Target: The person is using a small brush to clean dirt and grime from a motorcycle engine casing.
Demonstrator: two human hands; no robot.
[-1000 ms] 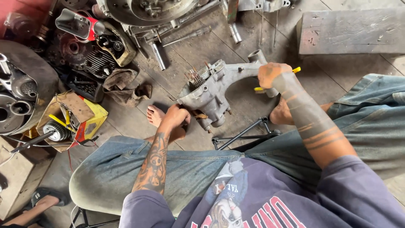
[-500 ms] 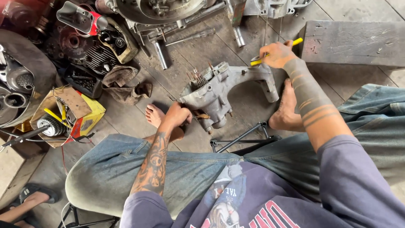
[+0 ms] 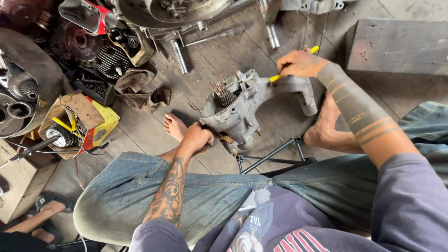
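The left hand [image 3: 196, 138] grips the near end of a grey engine casing [image 3: 247, 105] on the floor [image 3: 280, 121]. The right hand [image 3: 298, 63] is closed around a yellow-handled tool [image 3: 275, 78] touching the casing's top.

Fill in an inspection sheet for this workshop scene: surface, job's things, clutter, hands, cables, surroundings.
Surface: bare, stained concrete floor.
Job's things: grey engine casing on the floor; yellow-handled tool against its top edge.
Clutter: engine parts, dirty rag, yellow carton holding a gear.
Hands: left hand grips the casing's lower end; right hand holds the tool.
Cables: thin red wire beside the carton.
Surroundings: grey block, black metal stand, another person's sandalled foot.
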